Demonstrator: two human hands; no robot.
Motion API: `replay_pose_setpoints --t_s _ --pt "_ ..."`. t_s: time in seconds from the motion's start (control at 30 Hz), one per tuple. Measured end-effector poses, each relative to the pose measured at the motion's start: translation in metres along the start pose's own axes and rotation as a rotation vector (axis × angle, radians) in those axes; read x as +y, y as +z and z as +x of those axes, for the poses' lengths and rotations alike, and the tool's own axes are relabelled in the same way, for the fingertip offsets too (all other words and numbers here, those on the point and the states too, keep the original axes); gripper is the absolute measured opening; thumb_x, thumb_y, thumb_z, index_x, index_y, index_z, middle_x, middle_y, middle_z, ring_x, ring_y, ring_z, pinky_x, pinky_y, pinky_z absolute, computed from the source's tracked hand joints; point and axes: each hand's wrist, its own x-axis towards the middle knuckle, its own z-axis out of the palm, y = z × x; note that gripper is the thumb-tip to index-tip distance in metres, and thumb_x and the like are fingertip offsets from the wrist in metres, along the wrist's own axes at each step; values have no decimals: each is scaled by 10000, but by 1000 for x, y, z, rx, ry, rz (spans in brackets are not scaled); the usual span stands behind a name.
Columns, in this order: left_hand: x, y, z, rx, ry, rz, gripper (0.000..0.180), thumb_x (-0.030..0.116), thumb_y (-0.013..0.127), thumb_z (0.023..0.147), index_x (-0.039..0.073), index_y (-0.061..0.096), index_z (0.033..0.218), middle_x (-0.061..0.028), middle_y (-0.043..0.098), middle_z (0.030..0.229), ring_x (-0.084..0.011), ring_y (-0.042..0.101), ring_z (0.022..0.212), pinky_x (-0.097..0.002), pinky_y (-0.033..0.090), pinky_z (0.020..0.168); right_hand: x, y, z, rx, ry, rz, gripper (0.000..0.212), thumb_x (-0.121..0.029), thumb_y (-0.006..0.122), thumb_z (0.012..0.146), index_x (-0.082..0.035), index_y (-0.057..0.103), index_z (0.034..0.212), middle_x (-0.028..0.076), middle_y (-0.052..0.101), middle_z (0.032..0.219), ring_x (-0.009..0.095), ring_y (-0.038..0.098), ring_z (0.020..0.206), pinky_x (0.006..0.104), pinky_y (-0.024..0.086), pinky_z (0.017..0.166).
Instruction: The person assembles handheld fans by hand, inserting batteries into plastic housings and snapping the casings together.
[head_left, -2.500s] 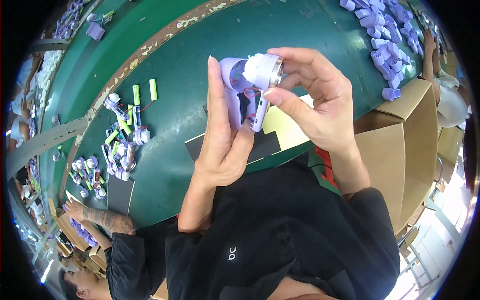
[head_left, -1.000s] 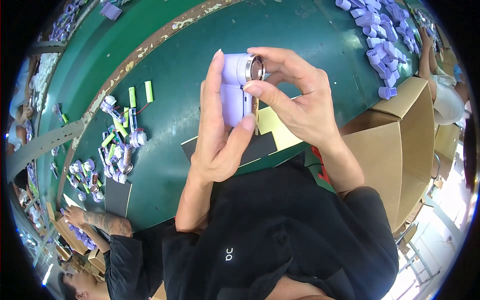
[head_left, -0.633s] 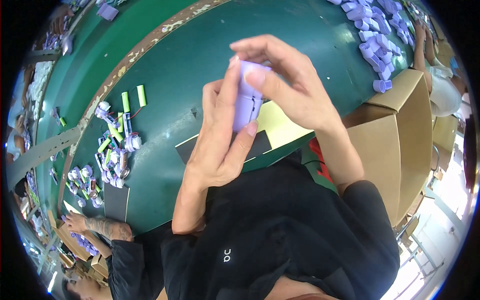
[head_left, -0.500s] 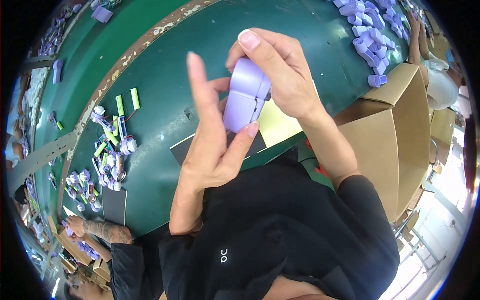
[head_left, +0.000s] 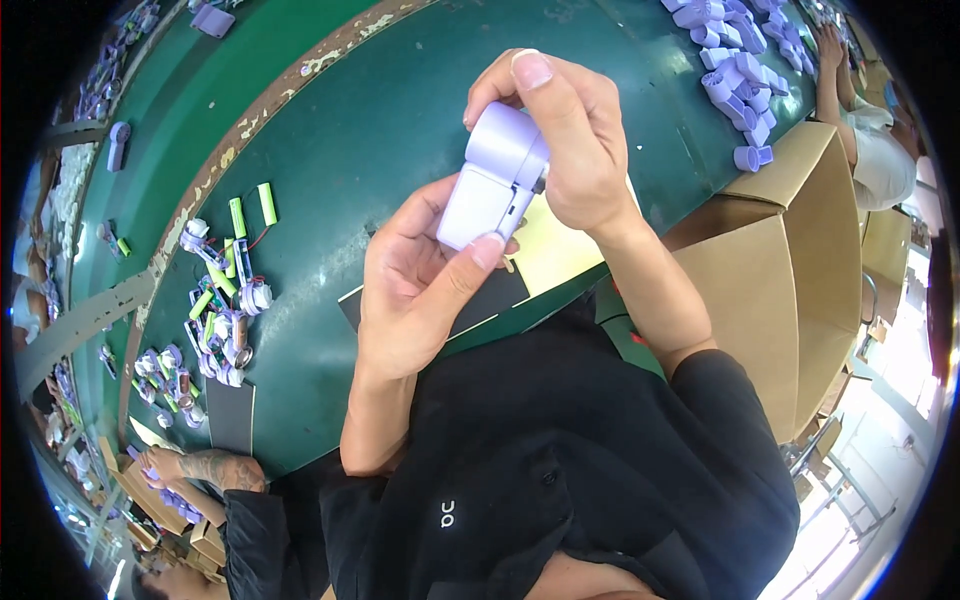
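A lilac plastic housing (head_left: 480, 205), with a rounded head and a flat boxy lower part, is held tilted above the table. My left hand (head_left: 410, 270) grips its lower end, thumb pressed near the bottom corner and fingers behind. My right hand (head_left: 580, 140) closes round the rounded head from the right, its thumb raised over the top. A small dark part (head_left: 540, 185) shows at the housing's right side, beside my right palm. The fingers behind the housing are partly hidden.
Below my hands lie a yellow sheet (head_left: 560, 245) and a black mat (head_left: 490, 300). White-and-lilac assemblies with green cells (head_left: 225, 300) are heaped at left, lilac housings (head_left: 740, 85) at far right. An open cardboard box (head_left: 750, 270) stands right. A co-worker's arm (head_left: 215, 468) is at lower left.
My left fingers, raised and spread before, have folded down behind the housing. The housing has tilted so its flat face catches more light, and my right hand has shifted slightly right.
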Motion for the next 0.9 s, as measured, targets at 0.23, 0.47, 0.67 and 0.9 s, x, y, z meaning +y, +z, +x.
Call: replay_pose_setpoints --t_s 0.23,0.47,0.67,0.9 --pt "1 -2 2 -69 -100 2 486 76 686 986 -90 513 1408 -179 701 1182 -183 700 992 -312 574 856 -3 -2 -6 24 -17 -129 442 -247 511 1049 7 675 726 33 574 574 88 499 539 288 386 511" --pt "-18 4 5 222 543 852 670 133 892 753 -79 599 1317 -225 697 1119 -298 721 964 -348 585 801 -3 4 -7 167 59 -3 459 -226 480 1052 15 658 704 14 562 568 70 476 537 285 360 498" --pt "-21 7 7 245 667 881 519 92 855 779 -71 648 1227 -192 727 974 -290 732 816 -347 579 739 -10 4 -10 170 64 -60 428 -196 501 1032 15 636 685 10 546 561 70 470 544 287 358 500" --pt "-21 -4 18 134 430 774 466 59 822 810 -75 643 1220 -211 726 994 -289 745 863 -336 585 768 -7 7 -8 108 128 -332 409 -224 572 1000 10 597 665 107 527 558 175 510 502 352 393 508"
